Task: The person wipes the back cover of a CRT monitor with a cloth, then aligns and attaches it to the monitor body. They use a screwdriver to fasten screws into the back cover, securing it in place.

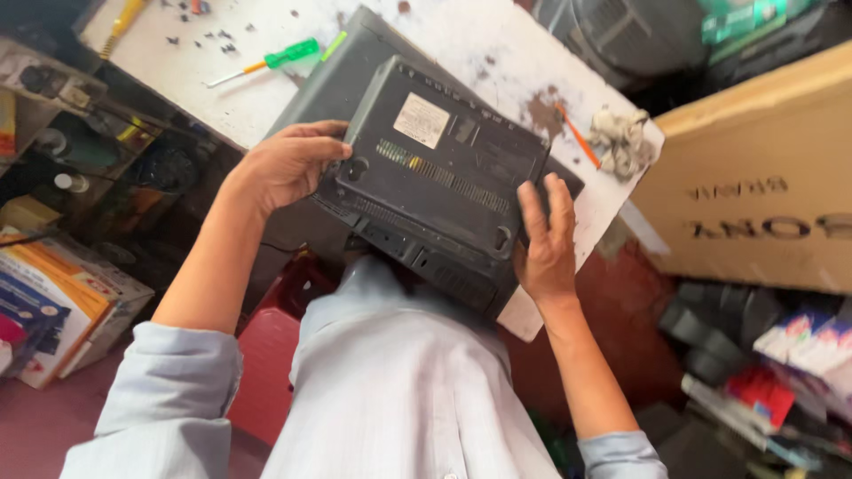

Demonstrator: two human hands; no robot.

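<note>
A dark grey television back cover point(444, 168) lies face down on a white worktable point(497, 53), its near edge hanging over my lap. My left hand point(288, 164) grips the cover's left side, fingers curled over the raised centre section. My right hand point(546, 239) lies flat against the cover's right edge, fingers spread upward. A pale label and a row of vent slots show on the raised section.
A green-handled screwdriver point(271, 60) and scattered small screws lie at the table's far left. An orange-handled tool point(577, 137) and a crumpled rag point(621, 137) sit at its right. A large cardboard box point(763, 177) stands to the right; shelves and boxes point(53, 293) crowd the left.
</note>
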